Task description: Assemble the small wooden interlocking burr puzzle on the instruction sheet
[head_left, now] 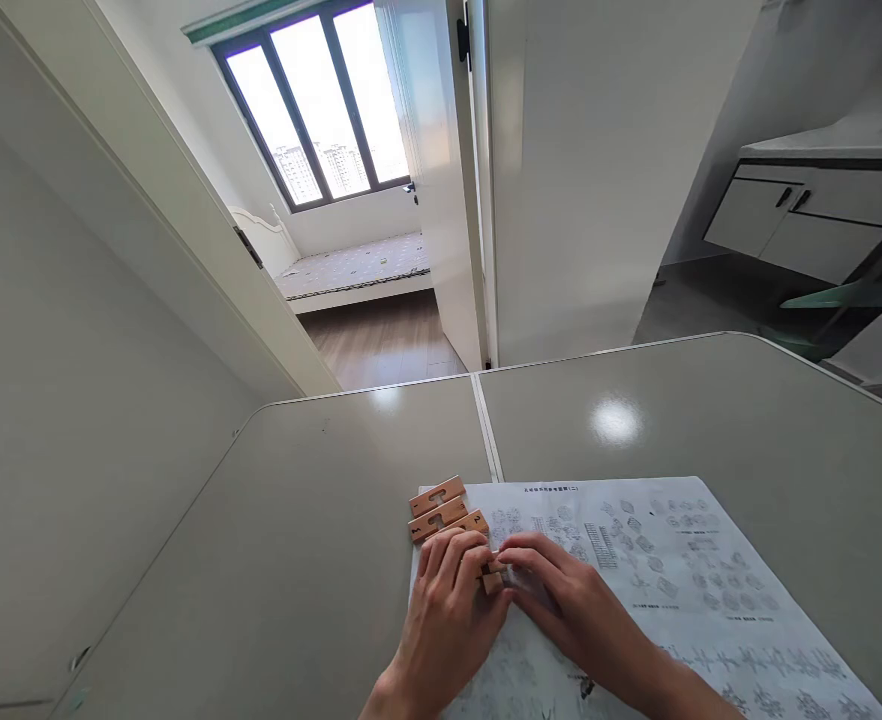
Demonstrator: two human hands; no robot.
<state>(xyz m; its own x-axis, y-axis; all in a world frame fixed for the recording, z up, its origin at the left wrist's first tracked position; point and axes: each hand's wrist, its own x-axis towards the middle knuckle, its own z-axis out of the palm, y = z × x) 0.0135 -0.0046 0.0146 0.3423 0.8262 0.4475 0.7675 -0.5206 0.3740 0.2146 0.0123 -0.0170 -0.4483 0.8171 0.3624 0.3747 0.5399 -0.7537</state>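
My left hand curls over several small wooden pieces at the upper left of a printed sheet. Between its thumb and fingers is a notched wooden puzzle piece, partly hidden. The fingertips of my right hand close on the right side of that same piece. Just beyond my left fingers lie a flat wooden puzzle piece with a cut-out, a second numbered piece and a third one, side by side at a slant. The third is partly covered by my left hand.
The sheet, covered with line diagrams, lies on a glossy grey-green table with a pale seam. Beyond the table's far edge stand a half-open door and a bed. White cabinets are at the right.
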